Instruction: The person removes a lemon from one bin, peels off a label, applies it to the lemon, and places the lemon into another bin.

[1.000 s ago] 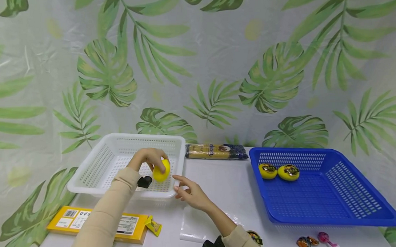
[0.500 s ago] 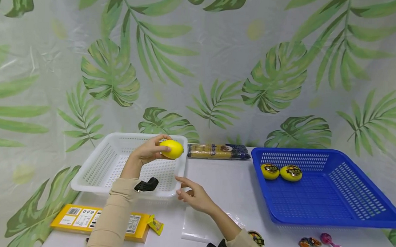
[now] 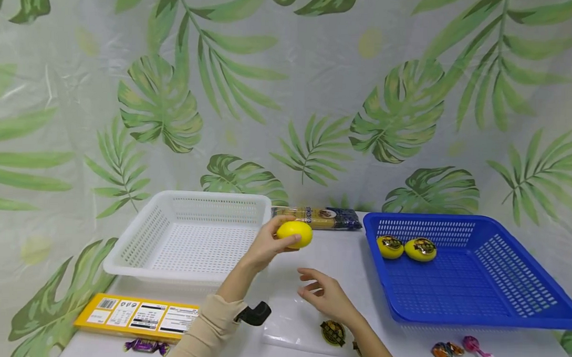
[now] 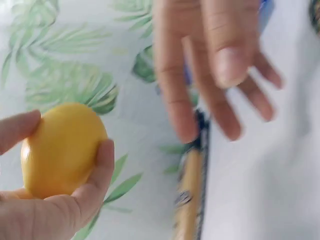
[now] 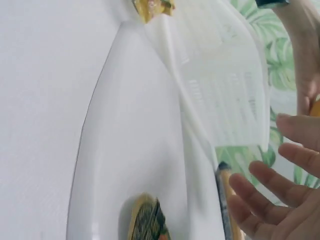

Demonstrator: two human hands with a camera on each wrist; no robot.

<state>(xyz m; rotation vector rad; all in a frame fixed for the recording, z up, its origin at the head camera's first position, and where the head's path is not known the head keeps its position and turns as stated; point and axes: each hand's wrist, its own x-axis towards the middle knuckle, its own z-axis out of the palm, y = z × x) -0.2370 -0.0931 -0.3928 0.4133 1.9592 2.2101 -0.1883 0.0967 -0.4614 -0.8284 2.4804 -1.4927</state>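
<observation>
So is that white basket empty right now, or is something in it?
Empty. The white basket shows only bare mesh; the yellow ball is outside it, held above the table by the left hand.

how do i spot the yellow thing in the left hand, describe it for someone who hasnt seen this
Find the white basket on the left of the table. Just off its right rim, the left hand holds up a plain yellow egg-shaped object. Unlike the two yellow rounds in the blue basket, it has no dark label.

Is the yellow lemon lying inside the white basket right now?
No, the left hand holds the lemon in the air, to the right of the white basket.
</observation>
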